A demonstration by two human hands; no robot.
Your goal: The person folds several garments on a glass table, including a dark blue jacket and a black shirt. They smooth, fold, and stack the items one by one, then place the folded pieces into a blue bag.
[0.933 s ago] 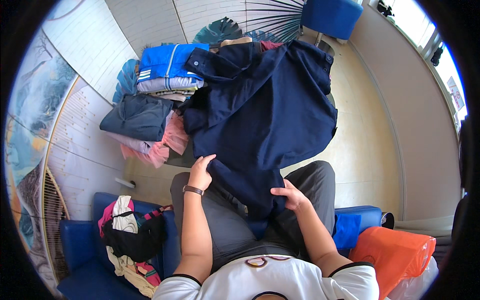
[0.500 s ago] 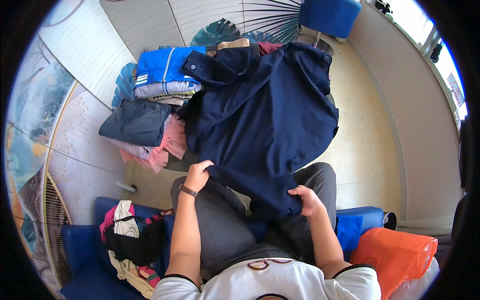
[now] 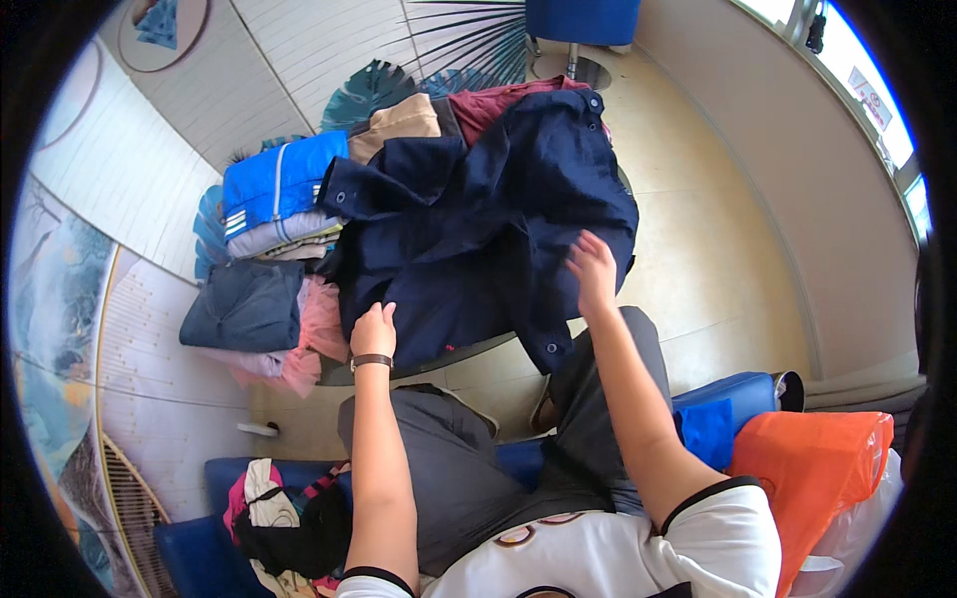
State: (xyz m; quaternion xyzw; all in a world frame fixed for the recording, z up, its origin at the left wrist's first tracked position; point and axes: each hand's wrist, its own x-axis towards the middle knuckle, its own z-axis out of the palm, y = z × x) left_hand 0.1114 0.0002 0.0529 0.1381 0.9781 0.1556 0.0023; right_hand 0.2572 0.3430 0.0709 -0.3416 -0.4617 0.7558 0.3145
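Observation:
A dark navy button-cuffed jacket lies spread over the round table in front of me, one sleeve hanging off the near edge with its buttoned cuff by my knee. At its near left edge my left hand, with a watch on the wrist, pinches the cloth. My right hand is over the right part of the jacket, fingers apart and slightly blurred, holding nothing. Another cuff points left, close to a folded blue zip jacket.
Left of the navy jacket are a folded dark grey garment and pink tulle. Behind it lie tan and maroon clothes. Loose clothes sit on the blue seat at my left; an orange bag stands at my right.
The near part of the navy jacket has gone from my lap onto the table. My right hand has let go and moved forward; my left hand has moved slightly forward and left.

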